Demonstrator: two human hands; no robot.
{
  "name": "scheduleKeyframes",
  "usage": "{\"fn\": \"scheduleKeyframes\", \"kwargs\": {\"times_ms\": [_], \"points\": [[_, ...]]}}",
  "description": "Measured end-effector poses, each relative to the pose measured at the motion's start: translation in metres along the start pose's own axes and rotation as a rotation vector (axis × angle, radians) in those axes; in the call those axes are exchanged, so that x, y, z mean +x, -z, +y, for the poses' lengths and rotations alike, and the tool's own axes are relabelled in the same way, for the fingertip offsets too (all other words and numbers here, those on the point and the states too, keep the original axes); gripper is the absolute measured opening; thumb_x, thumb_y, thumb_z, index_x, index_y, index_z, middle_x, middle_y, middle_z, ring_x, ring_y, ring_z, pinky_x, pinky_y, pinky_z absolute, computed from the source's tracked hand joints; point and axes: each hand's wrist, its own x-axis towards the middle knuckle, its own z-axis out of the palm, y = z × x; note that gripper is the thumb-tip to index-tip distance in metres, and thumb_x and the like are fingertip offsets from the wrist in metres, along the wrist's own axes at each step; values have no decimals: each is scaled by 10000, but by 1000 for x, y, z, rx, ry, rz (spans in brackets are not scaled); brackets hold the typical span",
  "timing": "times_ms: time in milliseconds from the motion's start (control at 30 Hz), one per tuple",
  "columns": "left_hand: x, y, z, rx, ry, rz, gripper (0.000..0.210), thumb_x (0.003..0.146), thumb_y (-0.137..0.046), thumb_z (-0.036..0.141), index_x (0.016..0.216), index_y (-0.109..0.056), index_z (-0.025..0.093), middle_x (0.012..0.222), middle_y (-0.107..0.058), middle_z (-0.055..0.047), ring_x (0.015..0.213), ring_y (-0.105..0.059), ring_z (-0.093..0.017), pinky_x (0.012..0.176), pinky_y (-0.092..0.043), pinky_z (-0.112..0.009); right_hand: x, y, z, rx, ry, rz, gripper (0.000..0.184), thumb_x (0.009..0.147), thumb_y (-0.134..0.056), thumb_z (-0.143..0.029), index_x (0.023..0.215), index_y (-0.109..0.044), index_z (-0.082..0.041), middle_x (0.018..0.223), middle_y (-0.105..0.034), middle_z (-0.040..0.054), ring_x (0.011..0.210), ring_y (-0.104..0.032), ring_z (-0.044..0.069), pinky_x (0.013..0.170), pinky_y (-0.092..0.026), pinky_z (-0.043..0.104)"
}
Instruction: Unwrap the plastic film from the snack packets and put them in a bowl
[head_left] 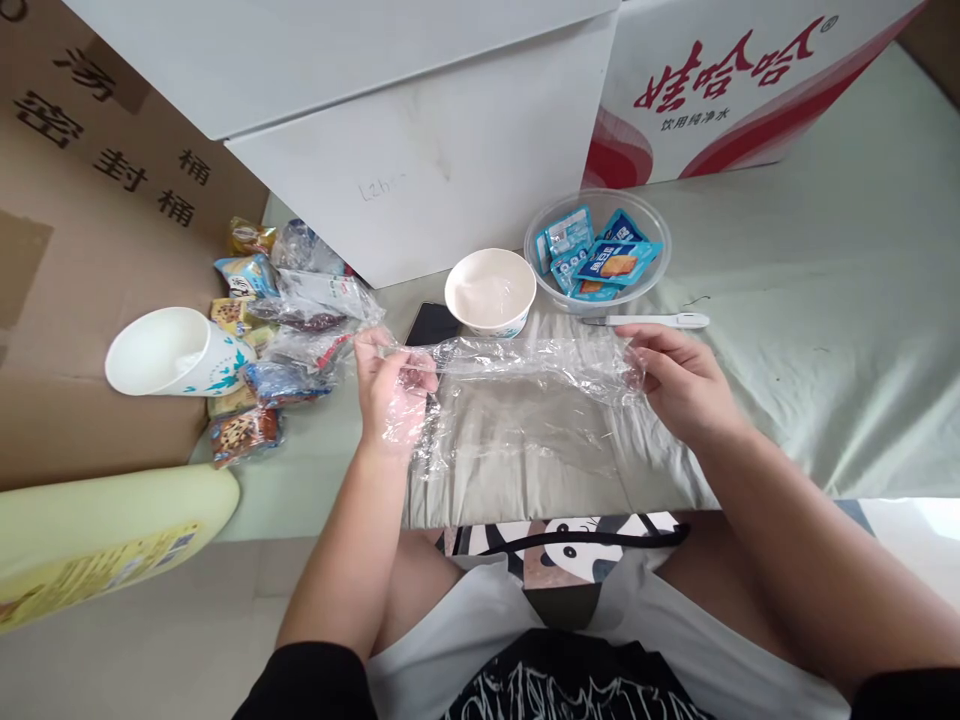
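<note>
A clear plastic bag [525,400] is stretched between my two hands above the cloth-covered surface. My left hand [391,385] grips one end, with part of the film lying over the palm and wrist. At the other end, my right hand [679,380] pinches the bag's edge between thumb and fingers. Just beyond the bag stands a white paper bowl [491,292]. Partly covered by the bag's near side, a black phone [433,324] lies beside the bowl. A white utility knife [660,321] rests close to my right fingertips.
A clear plastic bowl [551,285] holds several blue snack packets [619,262]. Many wrapped snacks [300,315] are heaped at the left, with a tilted paper cup [161,350] against them. White boxes [450,170] and a brown carton [90,270] wall the back and left. A yellow container [120,530] stands lower left.
</note>
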Motion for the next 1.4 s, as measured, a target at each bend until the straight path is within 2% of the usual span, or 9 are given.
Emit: {"fn": "scheduleKeyframes", "kwargs": {"times_ms": [100, 233, 500, 633, 733, 967, 1100, 1200, 1400], "points": [[0, 0, -2, 2, -6, -6, 268, 711, -661, 125, 831, -468, 266, 535, -594, 86, 451, -548, -111, 440, -337, -215, 2, 0, 1, 28, 31, 45, 197, 824, -622, -282, 1018, -584, -274, 619, -482, -73, 476, -428, 114, 449, -362, 249], [1, 2, -5, 7, -47, -61, 287, 680, -703, 142, 799, -467, 254, 563, -621, 68, 507, -588, -120, 436, -362, -199, 2, 1, 1, 113, 32, 117, 154, 778, -652, -248, 781, -497, -251, 591, -457, -69, 467, -409, 97, 434, -296, 229], [6, 6, -10, 27, -68, -128, 361, 642, -802, 262, 750, -459, 226, 570, -649, 49, 422, -526, -87, 422, -386, -185, -1, 2, -1, 147, -77, 116, 60, 722, -680, -218, 677, -642, -229, 586, -528, -16, 500, -440, 102, 481, -289, 267], [6, 5, -10, 60, -33, -144, 319, 686, -766, 271, 811, -475, 231, 569, -655, 44, 403, -526, -94, 412, -360, -190, 0, 2, -1, 151, -117, 103, 38, 731, -687, -241, 736, -724, -246, 624, -557, 4, 520, -451, 114, 489, -305, 281], [7, 5, -11, 73, -21, -112, 310, 696, -716, 238, 905, -487, 241, 566, -653, 50, 399, -526, -102, 413, -358, -195, 1, 1, -2, 157, -128, 98, 136, 753, -680, -255, 866, -754, -258, 681, -571, 9, 548, -458, 123, 492, -326, 287], [9, 6, -13, 63, -52, -37, 418, 695, -662, 225, 1028, -417, 285, 565, -634, 96, 387, -512, -114, 414, -360, -209, 0, -1, -7, 200, -107, 122, 310, 771, -668, -201, 1069, -650, -286, 600, -431, -65, 504, -401, 101, 481, -316, 254], [8, 5, -13, 45, -70, -23, 388, 669, -703, 219, 944, -437, 280, 533, -596, 101, 402, -505, -107, 413, -351, -196, -1, -1, -5, 193, -38, 124, 93, 757, -641, -173, 791, -604, -251, 614, -464, -47, 509, -400, 91, 491, -291, 254], [8, 5, -14, 35, -88, -9, 307, 644, -719, 223, 814, -464, 245, 534, -588, 71, 439, -518, -99, 411, -349, -177, -1, 1, -3, 133, 22, 32, 155, 698, -623, -149, 572, -560, -212, 612, -486, -14, 551, -429, 98, 522, -291, 272], [7, 4, -13, 57, -90, -45, 272, 596, -711, 237, 628, -443, 202, 550, -595, 23, 419, -473, -71, 382, -337, -164, -1, 2, -6, 72, -71, 21, 86, 664, -648, -215, 585, -678, -228, 640, -580, 18, 570, -448, 127, 522, -293, 291]]}}
